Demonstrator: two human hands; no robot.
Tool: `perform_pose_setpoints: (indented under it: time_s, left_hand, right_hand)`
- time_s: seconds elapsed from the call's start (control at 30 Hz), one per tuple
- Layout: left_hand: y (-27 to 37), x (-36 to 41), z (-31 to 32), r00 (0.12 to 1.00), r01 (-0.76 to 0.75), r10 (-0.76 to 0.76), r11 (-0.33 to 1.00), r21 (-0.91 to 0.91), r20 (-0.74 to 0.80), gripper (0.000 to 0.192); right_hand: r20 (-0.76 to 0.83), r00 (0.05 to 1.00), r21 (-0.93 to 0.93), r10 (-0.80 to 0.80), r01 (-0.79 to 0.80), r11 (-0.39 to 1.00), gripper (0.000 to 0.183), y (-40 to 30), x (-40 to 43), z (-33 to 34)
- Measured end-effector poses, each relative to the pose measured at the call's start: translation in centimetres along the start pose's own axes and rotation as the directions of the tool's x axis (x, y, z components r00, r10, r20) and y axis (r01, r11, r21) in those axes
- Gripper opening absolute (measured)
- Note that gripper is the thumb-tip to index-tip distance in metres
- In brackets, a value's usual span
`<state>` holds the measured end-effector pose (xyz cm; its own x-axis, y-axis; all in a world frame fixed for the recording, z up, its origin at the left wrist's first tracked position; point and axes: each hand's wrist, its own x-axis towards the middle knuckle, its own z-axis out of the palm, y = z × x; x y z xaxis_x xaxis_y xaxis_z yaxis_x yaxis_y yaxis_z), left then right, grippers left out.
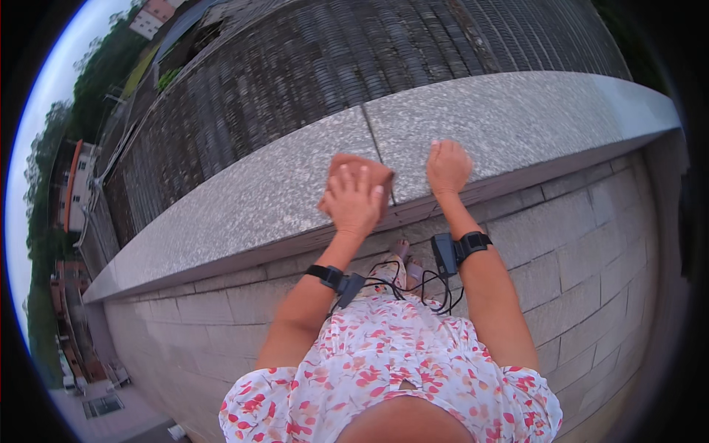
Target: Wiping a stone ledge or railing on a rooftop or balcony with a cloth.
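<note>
Flat on a folded brown cloth [361, 161] lies my left hand [352, 202], its fingers spread and its thumb by the cloth's right edge. The cloth rests on the speckled grey stone coping [266, 194] of a low wall, just left of a dark joint [372, 133] between two slabs. To the right of that joint, my right hand [450, 166] is curled into a fist at the near edge of the coping. Nothing shows in the fist, though its palm side is hidden.
Beyond the coping lies a grey tiled roof [310, 72]. Paving tiles [554, 266] cover the floor below. Strapped wrist devices [446, 253] trail black cables [404, 290] between my forearms. My feet [407, 257] stand close to the wall. Trees and buildings [77, 183] appear far left.
</note>
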<state>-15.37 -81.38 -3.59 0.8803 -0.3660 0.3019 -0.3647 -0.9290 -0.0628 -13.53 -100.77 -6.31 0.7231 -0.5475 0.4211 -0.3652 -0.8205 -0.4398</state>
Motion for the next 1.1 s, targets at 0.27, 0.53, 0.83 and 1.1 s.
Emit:
perform_pose_setpoints:
  time_s: [0.27,0.53,0.83,1.1]
  left_hand:
    - [4.5,1.3,-0.5,0.970,-0.239,0.241,0.968,-0.080,0.024,0.050]
    - [5.2,1.8,-0.3,0.962,-0.270,0.273,0.960,-0.075,0.033,0.052]
    - [15.7,6.8,1.0,0.968,-0.189,0.211,0.970,-0.154,0.138,0.053]
    - [27.5,11.3,1.9,0.923,-0.335,0.378,0.882,-0.333,0.073,0.056]
  right_hand:
    - [-0.006,1.000,0.224,0.014,-0.013,0.975,0.027,0.3,0.4,-1.0]
    - [0.542,0.803,0.834,0.247,-0.551,-0.037,0.014,8.9,3.1,-6.2]
    - [0.186,0.817,0.730,0.546,-0.486,0.479,0.016,23.2,8.5,-8.0]
    - [0.037,0.968,0.379,0.249,-0.244,0.893,0.019,28.5,15.0,-9.0]
